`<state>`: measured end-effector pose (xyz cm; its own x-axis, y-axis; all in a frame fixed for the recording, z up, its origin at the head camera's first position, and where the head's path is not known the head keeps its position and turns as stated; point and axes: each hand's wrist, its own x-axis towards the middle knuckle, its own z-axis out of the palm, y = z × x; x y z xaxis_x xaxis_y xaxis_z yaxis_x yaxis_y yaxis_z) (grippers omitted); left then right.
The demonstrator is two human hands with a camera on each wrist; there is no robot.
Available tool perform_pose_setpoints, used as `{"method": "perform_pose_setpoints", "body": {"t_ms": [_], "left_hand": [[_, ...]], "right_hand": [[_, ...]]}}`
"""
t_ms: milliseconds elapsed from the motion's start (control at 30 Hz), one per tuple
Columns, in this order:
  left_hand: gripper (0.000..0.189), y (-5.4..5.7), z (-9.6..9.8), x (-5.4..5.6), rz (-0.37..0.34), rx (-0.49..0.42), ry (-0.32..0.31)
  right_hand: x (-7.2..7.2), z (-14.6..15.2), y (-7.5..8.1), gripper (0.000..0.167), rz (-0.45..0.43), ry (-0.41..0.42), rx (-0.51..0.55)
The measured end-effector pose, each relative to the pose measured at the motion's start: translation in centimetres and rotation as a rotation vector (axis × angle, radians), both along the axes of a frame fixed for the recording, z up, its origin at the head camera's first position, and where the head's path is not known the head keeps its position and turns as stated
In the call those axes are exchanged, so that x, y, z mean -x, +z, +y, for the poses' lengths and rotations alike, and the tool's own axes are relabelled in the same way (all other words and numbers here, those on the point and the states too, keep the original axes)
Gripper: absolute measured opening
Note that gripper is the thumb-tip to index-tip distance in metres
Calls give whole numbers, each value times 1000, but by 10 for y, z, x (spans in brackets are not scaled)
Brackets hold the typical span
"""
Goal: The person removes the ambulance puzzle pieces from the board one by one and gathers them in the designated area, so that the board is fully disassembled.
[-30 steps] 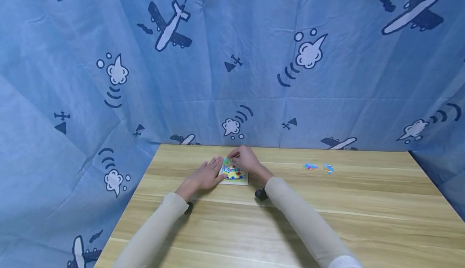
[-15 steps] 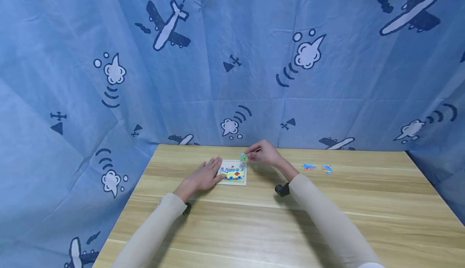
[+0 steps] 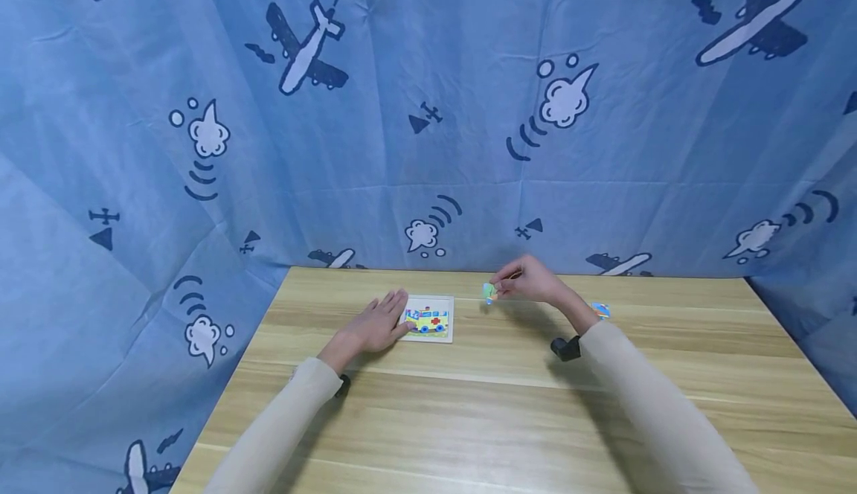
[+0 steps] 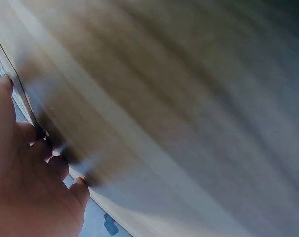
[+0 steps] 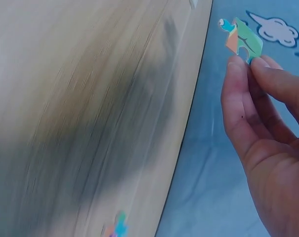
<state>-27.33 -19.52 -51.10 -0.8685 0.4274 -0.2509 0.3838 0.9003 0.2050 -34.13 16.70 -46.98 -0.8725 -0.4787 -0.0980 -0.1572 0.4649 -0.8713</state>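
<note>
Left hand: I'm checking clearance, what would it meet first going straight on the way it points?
The left hand would likely meet the airplane-print curtain beyond the table; depth is unclear.

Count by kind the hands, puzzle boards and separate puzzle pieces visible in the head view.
Hands: 2 (left hand, right hand)
Puzzle board: 1
Separate puzzle pieces: 2 (held piece, loose piece)
Total: 5

Wood-grain table [image 3: 435, 419], matt cloth curtain [image 3: 455, 47]

L hand [image 3: 373, 324] palm-down, R hand [image 3: 532, 281] pinching.
</note>
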Motion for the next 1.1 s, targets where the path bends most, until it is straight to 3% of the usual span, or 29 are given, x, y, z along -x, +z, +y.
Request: {"method": "perform_pose_setpoints", "body": {"t_ms": [167, 533, 1100], "left_hand": [[77, -1, -1, 0, 8, 5, -3], [77, -3, 0, -1, 2, 18, -6], [76, -2, -1, 0, 11, 14, -7]], "right_hand": [[-3, 21, 1, 20, 16, 14, -38], [-6, 57, -11, 21, 25, -2, -115], [2, 77, -22, 15, 75, -54, -317]]}}
